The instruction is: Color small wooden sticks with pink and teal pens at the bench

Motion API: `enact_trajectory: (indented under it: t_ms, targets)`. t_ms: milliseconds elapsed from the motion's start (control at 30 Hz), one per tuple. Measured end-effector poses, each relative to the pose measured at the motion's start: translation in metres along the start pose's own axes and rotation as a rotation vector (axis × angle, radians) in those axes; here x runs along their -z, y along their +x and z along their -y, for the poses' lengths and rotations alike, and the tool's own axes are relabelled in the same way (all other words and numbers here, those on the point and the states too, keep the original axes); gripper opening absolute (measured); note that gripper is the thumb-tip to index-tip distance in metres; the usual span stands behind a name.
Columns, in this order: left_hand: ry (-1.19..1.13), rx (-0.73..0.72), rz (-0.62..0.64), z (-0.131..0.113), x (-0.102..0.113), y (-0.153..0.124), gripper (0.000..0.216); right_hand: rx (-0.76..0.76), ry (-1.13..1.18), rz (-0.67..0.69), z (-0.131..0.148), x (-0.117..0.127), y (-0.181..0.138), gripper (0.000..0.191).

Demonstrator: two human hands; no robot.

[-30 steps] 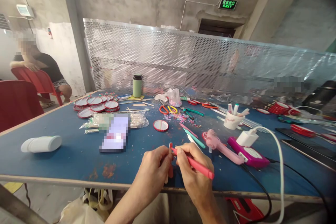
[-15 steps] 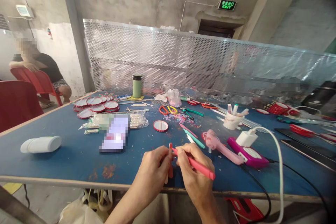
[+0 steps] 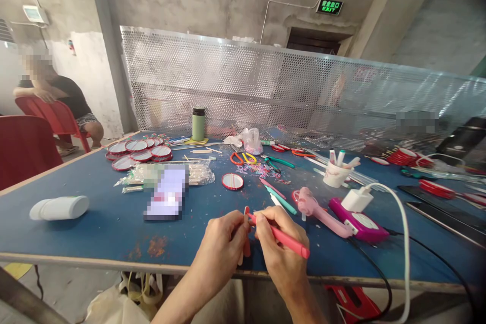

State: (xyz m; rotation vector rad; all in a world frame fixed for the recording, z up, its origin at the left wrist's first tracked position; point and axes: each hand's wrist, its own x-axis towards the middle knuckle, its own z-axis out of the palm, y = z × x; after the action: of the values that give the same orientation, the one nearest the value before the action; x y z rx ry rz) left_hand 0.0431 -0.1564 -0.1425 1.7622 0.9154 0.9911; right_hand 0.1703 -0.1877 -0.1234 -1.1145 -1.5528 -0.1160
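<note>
My left hand (image 3: pixel 223 242) is closed on a flat wooden craft stick (image 3: pixel 247 248) near the table's front edge. Red colour covers part of the stick, and its lower end shows pale wood. In my right hand (image 3: pixel 281 255) is a red marker (image 3: pixel 289 243), held like a pen, its tip against or very near the upper part of the stick; my fingers hide the exact contact. Beyond my hands lies a small round drum-like disc (image 3: pixel 232 181) with a red rim. Several pink, teal and white pens (image 3: pixel 281 199) rest just past my right hand.
A phone (image 3: pixel 167 193) stands before bagged sticks (image 3: pixel 199 172), with a white bottle (image 3: pixel 59 208) lying left. Piled discs (image 3: pixel 138 146) sit at the back left. To the right are a pink handheld fan (image 3: pixel 322 215), a magenta power block (image 3: pixel 359 221), cables and a pen cup (image 3: pixel 336 174).
My right hand and the marker's rear end have shifted very slightly to the left. My left hand and the stick look almost unmoved.
</note>
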Motion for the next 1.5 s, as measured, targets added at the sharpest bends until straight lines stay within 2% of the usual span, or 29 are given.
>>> enact_trajectory:
  t_ms: [1500]
  targets:
    - [-0.048,0.017,0.012,-0.002,0.0013,0.0004,0.038,-0.023,-0.014,-0.018,-0.0002,-0.0003,-0.0017,0.026]
